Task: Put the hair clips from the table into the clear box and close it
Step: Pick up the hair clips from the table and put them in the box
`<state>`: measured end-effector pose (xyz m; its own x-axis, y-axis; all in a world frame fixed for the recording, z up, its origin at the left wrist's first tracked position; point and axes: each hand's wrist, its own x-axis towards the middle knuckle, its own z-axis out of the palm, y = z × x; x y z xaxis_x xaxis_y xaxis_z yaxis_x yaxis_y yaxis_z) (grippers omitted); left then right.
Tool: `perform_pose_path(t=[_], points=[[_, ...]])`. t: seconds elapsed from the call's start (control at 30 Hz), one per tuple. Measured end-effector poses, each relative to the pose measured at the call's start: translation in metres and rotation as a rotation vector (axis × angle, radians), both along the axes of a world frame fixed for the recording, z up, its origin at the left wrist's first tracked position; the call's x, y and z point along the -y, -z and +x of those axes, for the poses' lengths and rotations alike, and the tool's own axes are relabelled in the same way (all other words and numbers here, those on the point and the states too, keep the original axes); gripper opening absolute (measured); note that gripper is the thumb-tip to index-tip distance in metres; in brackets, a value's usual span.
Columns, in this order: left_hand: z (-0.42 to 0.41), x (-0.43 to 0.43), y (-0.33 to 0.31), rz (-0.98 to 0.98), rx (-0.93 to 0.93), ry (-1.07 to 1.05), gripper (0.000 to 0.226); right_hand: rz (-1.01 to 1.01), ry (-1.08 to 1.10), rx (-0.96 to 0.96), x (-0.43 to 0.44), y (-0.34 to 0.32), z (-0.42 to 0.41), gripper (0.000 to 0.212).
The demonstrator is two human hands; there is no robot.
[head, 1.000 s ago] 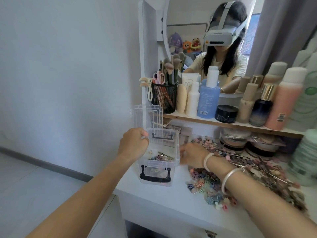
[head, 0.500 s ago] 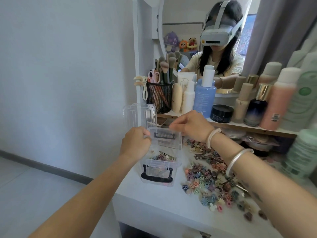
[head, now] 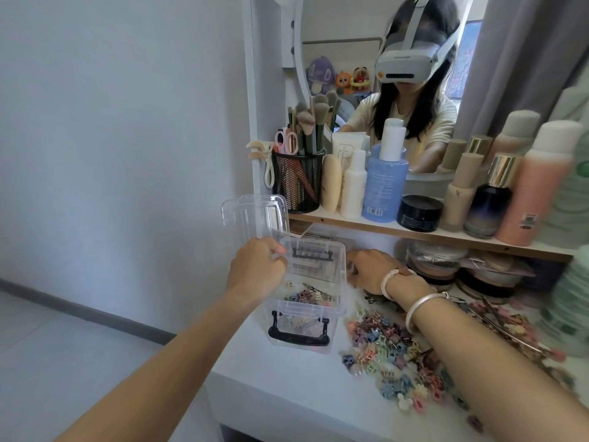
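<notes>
The clear box sits at the table's left edge, lid flipped up, a few hair clips inside, most piled just right of it. Left hand grips its left rim, fingers curled over. Right hand is down beside the box; can't tell what its fingers are doing.

Your clear box stands upright near the desk's left edge, lid swung open behind it, black handle on its front wall, a few pastel clips inside. Just to its right, the hair clips lie heaped on the desk, small claw types in pink, blue, purple and cream.
</notes>
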<state>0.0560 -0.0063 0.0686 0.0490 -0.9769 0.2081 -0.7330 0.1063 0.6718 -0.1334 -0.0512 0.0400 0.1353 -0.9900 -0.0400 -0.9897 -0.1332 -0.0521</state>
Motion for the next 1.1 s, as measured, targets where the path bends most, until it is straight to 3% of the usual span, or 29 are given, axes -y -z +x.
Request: perform_pose_path(t=[0.1,0.3,0.37,0.47,0.57,0.63,0.8,0.93,1.0,1.1], points=[[0.000,0.000,0.000,-0.001,0.001,0.005,0.025,0.010,-0.038,-0.026,-0.003,-0.003,-0.002,0.008],[0.001,-0.003,-0.001,0.018,0.012,0.013,0.026,-0.032,-0.065,0.003,-0.011,-0.010,-0.003,0.023],[0.000,-0.004,-0.002,0.018,0.012,0.016,0.026,-0.112,-0.056,0.130,-0.014,-0.022,-0.007,0.021],[-0.001,-0.006,-0.003,0.016,0.010,0.012,0.026,-0.272,-0.036,0.506,-0.028,-0.057,-0.006,0.010],[-0.003,-0.007,-0.004,0.021,0.003,0.010,0.026,-0.144,-0.169,0.732,-0.042,-0.079,0.009,0.013],[-0.004,-0.007,-0.004,0.026,0.002,0.005,0.025,-0.068,-0.188,0.620,-0.047,-0.079,0.018,0.011],[-0.004,-0.006,-0.003,0.025,-0.003,0.000,0.024,-0.185,0.009,0.324,-0.033,-0.056,-0.002,0.023],[-0.005,-0.005,-0.002,0.020,0.007,0.002,0.024,0.060,0.086,0.016,-0.023,-0.011,-0.011,0.041],[-0.004,-0.004,-0.002,0.021,0.011,0.006,0.024,0.072,0.066,-0.109,-0.018,-0.001,-0.010,0.040],[-0.003,-0.004,-0.001,0.020,0.008,0.008,0.024,0.044,0.036,-0.062,-0.014,-0.001,-0.005,0.027]])
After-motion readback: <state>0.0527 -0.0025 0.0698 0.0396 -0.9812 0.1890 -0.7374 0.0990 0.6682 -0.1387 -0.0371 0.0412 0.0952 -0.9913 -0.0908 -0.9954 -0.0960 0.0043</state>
